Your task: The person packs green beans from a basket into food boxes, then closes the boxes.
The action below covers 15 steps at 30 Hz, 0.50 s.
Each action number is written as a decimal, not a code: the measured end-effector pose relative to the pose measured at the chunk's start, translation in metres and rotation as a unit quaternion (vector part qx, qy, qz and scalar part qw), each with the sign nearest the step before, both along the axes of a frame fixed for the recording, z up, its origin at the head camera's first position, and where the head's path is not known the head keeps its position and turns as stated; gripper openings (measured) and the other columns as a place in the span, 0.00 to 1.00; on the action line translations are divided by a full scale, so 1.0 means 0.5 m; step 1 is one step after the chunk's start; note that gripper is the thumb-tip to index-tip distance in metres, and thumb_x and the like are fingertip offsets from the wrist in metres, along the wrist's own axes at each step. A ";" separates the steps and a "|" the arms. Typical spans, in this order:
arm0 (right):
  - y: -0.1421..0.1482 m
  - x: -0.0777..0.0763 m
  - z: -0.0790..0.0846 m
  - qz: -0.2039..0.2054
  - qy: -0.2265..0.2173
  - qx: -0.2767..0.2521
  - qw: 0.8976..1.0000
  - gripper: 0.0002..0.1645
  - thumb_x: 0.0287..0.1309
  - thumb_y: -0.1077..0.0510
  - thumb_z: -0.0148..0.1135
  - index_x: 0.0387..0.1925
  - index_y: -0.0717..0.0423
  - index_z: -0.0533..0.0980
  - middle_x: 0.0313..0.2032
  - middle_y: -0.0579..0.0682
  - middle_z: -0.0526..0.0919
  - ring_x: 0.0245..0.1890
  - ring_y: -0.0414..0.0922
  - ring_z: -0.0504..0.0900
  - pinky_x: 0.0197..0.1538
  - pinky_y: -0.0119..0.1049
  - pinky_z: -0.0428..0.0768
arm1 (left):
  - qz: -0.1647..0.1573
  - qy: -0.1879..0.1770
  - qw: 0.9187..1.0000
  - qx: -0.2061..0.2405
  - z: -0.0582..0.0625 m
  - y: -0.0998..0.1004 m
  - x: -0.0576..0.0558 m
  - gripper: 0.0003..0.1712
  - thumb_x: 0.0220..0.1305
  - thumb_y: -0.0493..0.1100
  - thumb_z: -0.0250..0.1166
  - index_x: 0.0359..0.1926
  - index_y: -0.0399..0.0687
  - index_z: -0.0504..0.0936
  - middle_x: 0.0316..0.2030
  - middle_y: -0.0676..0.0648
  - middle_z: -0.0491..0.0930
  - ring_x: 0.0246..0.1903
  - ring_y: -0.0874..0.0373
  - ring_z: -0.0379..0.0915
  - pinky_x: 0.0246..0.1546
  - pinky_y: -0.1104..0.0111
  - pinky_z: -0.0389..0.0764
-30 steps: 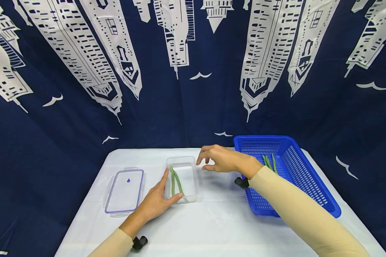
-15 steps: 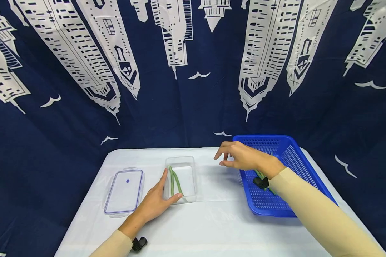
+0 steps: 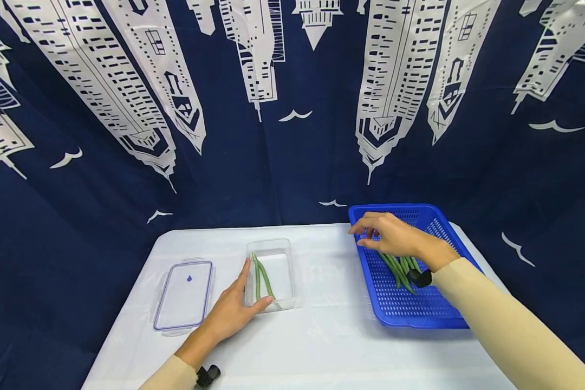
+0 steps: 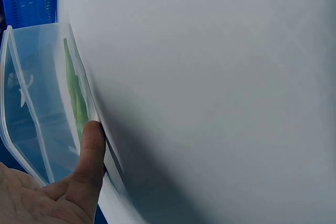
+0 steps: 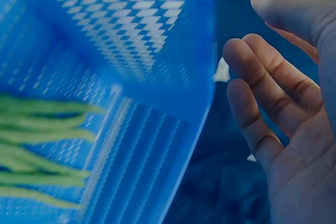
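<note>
Hanging beyond the far edge of a white tabletop, a navy backdrop carries upside-down white buildings and small birds. A blue basket with slotted walls sits at the tabletop's far right corner. A clear container stands left of the tabletop's middle, toward the far edge. Between it and the left edge lies a clear lid with a violet-blue border. The left hand rests against the container without grasping it, fingers straight along the left wall, thumb at the near wall. The right hand, released, is poised over the basket's left rim near its far corner, fingers loosely bent. Inside the basket lies a bunch of green beans, partly hidden by the arm. Two slender pods lie in the container's left half, meeting at their far ends.
</note>
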State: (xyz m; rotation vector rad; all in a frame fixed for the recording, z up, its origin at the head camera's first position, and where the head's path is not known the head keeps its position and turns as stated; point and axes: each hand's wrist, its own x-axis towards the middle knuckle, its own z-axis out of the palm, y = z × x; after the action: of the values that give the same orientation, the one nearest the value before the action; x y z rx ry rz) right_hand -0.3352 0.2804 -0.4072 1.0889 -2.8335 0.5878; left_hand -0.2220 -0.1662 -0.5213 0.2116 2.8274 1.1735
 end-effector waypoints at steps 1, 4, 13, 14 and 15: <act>0.007 -0.001 -0.002 -0.007 -0.002 0.002 1.000 0.17 0.76 0.61 0.79 0.62 0.49 0.92 0.54 0.50 0.94 0.47 0.42 0.90 0.55 0.51 0.95 | 0.000 0.000 1.000 0.001 0.001 -0.001 0.000 0.71 0.74 0.75 0.76 0.98 0.58 0.43 0.91 0.31 0.60 0.87 0.27 0.65 0.84 0.31 0.72; 0.029 -0.003 -0.013 -0.025 -0.009 0.006 1.000 0.18 0.76 0.60 0.79 0.64 0.51 0.91 0.52 0.53 0.93 0.47 0.43 0.90 0.55 0.54 0.95 | 0.001 -0.003 1.000 0.006 0.001 -0.002 0.001 0.72 0.73 0.75 0.76 0.98 0.60 0.42 0.91 0.31 0.60 0.87 0.27 0.65 0.84 0.31 0.71; 0.078 -0.021 -0.048 -0.043 -0.039 0.003 0.998 0.21 0.75 0.61 0.80 0.65 0.57 0.89 0.47 0.51 0.93 0.43 0.40 0.90 0.51 0.50 0.95 | -0.006 0.031 0.999 0.005 -0.003 -0.003 0.002 0.70 0.74 0.75 0.76 0.98 0.61 0.44 0.90 0.28 0.61 0.86 0.25 0.66 0.83 0.32 0.74; 0.081 -0.024 -0.052 -0.045 -0.047 0.005 0.998 0.21 0.75 0.61 0.80 0.65 0.57 0.89 0.47 0.52 0.93 0.42 0.41 0.90 0.51 0.49 0.95 | -0.006 0.027 1.000 0.005 -0.003 -0.004 0.001 0.70 0.74 0.74 0.75 0.98 0.62 0.43 0.91 0.29 0.61 0.86 0.25 0.66 0.83 0.32 0.73; 0.083 -0.027 -0.056 -0.047 -0.055 0.008 0.997 0.22 0.74 0.61 0.80 0.65 0.58 0.89 0.47 0.53 0.93 0.43 0.41 0.90 0.51 0.50 0.95 | -0.001 0.013 1.000 0.014 0.003 -0.003 0.001 0.71 0.73 0.74 0.77 0.98 0.63 0.44 0.91 0.30 0.59 0.88 0.26 0.64 0.85 0.31 0.70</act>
State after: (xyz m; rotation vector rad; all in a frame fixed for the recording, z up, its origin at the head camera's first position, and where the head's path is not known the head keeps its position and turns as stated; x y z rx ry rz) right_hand -0.3485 0.3217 -0.4349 0.9488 -2.9685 0.6376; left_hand -0.2215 -0.1675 -0.5198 0.2342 2.8340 1.2185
